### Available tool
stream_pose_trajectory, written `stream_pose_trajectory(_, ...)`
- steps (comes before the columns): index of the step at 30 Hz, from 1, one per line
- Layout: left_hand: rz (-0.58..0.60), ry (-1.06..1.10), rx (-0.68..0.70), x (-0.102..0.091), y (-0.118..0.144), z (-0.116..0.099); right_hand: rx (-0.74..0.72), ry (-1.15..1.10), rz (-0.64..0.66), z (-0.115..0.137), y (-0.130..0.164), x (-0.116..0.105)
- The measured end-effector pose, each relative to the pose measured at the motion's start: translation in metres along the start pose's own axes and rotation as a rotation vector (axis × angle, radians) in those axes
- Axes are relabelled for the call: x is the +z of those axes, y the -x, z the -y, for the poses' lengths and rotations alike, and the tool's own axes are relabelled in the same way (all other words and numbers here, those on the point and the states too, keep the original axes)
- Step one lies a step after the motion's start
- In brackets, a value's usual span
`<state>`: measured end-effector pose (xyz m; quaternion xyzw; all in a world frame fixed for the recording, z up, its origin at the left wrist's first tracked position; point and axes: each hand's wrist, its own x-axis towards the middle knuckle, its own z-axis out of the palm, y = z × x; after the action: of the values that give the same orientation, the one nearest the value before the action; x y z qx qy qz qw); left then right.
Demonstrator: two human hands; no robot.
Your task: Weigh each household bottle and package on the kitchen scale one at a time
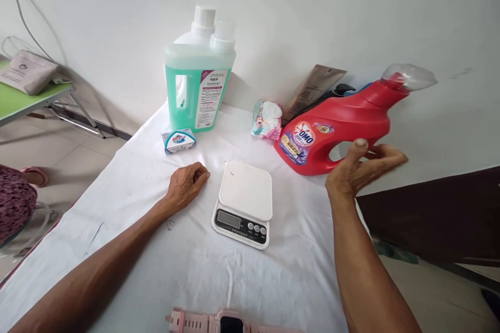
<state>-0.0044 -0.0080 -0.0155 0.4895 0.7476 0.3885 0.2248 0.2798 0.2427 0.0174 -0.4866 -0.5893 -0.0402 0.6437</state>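
Observation:
My left hand (186, 185) rests on the white tablecloth with its fingers loosely curled and nothing showing in them, just left of a white kitchen scale (246, 190). The scale's plate carries only a small dark mark, and its display looks blank. At the right, my right hand (357, 169) is raised with thumb and fingers spread. It overlaps the handle side of a red OMO laundry detergent bottle (344, 114), which leans to the right under a clear cap; whether they touch I cannot tell. A boxed bar of soap (178, 141) lies beyond my left hand.
Green liquid fills a large jug (182, 83) at the back, with another white-capped bottle (204, 18) behind it. A wipes pack (266, 119) and a brown pouch (314, 88) stand by the wall. A pink watch (231, 321) lies at the front edge. Someone's patterned clothing (15, 200) shows left.

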Motion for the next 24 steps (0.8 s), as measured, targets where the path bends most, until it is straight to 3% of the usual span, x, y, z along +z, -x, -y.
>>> stream_pose_trajectory(2,-0.004,0.002,0.008,-0.001,0.0,0.001,-0.144,0.064,-0.019,0.017,0.022,-0.016)
stream_pose_trajectory(3,-0.006,0.0,0.011,-0.001,0.0,0.001,-0.183,0.054,0.041,0.027,0.035,-0.024)
stream_pose_trajectory(5,-0.012,-0.007,0.016,-0.001,0.0,0.002,-0.106,-0.066,0.212,0.044,0.062,-0.034)
stream_pose_trajectory(8,-0.025,-0.017,0.025,-0.002,-0.001,0.003,0.438,-0.299,0.412,0.059,0.098,-0.036)
stream_pose_trajectory(10,-0.033,-0.022,0.034,-0.001,-0.001,0.004,0.759,-0.399,0.422,0.059,0.113,-0.034)
stream_pose_trajectory(11,-0.038,-0.026,0.04,-0.001,-0.001,0.005,0.829,-0.43,0.407,0.057,0.119,-0.033)
stream_pose_trajectory(18,-0.078,0.066,0.073,-0.007,0.001,-0.002,0.765,-0.514,0.362,0.049,0.126,-0.036)
stream_pose_trajectory(21,-0.169,0.103,0.087,-0.03,-0.006,-0.01,0.766,-0.529,0.401,0.052,0.119,-0.035)
stream_pose_trajectory(24,-0.326,-0.108,0.128,-0.063,-0.023,-0.013,0.763,-0.566,0.437,0.052,0.11,-0.034)
